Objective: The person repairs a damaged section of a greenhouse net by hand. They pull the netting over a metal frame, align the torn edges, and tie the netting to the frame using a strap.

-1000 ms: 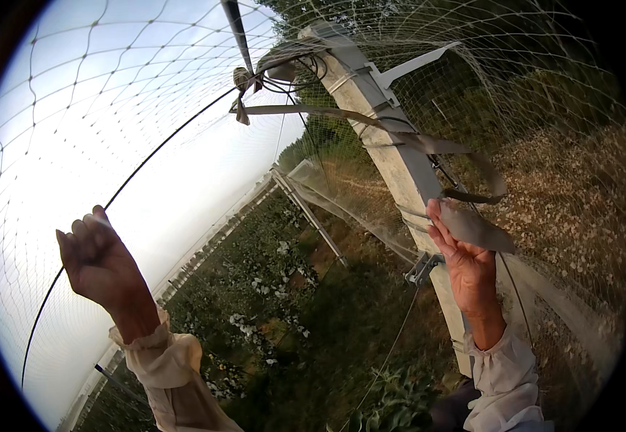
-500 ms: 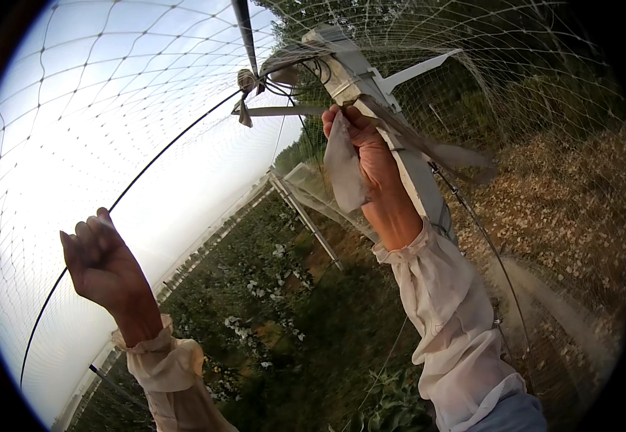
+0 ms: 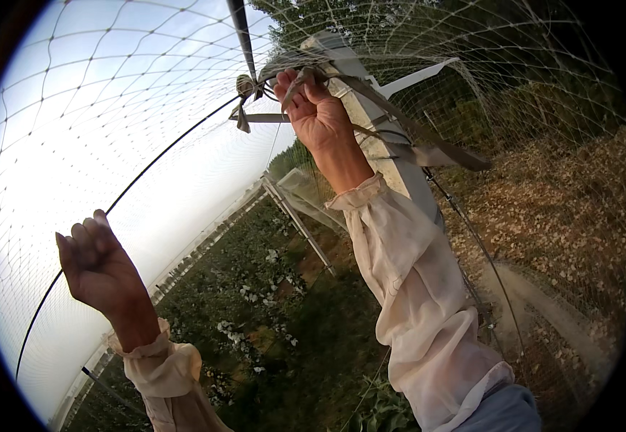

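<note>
My left hand (image 3: 102, 268) is raised at the left, its fingers curled around a thin black cable (image 3: 156, 160) that runs up to the top of a pale post (image 3: 408, 178). My right hand (image 3: 321, 126) is up beside the post head, fingers bent and pinching a grey-brown cloth strip (image 3: 428, 129). Part of that strip passes around the post, and its loose tail hangs to the right. Just left of my right fingers, a knotted bit of cloth (image 3: 245, 88) sits where the cable meets a dark pole (image 3: 242, 32).
White netting (image 3: 97, 79) spreads overhead and down both sides. A white bracket arm (image 3: 421, 78) juts from the post. Lower right, a wire with fittings (image 3: 464, 216) slopes down over leaf-strewn ground. Leafy rows with white blossoms or bags (image 3: 237, 331) lie below, near another post (image 3: 298, 223).
My right hand has moved up and left, from the post's side to near the knot, carrying the strip. My left hand keeps its grip on the cable, nearly still.
</note>
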`<move>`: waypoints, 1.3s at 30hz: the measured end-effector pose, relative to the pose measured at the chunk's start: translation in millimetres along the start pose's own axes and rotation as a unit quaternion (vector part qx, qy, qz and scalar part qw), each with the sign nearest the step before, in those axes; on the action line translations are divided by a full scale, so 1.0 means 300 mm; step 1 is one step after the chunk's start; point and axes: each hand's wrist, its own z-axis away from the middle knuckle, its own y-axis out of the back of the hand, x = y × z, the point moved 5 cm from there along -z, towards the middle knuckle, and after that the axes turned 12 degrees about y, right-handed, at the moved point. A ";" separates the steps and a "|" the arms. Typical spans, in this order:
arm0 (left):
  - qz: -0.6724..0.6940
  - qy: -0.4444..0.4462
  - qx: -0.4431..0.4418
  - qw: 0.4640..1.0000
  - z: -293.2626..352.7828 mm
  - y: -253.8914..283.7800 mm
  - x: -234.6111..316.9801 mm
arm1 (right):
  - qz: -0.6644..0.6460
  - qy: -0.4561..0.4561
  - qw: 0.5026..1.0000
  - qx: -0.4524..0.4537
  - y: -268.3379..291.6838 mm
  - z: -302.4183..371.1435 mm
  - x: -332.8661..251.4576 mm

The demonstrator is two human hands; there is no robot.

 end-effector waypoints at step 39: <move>0.013 0.002 0.047 0.999 0.004 0.012 -0.004 | 0.219 -0.067 0.966 0.122 -0.100 -0.029 0.021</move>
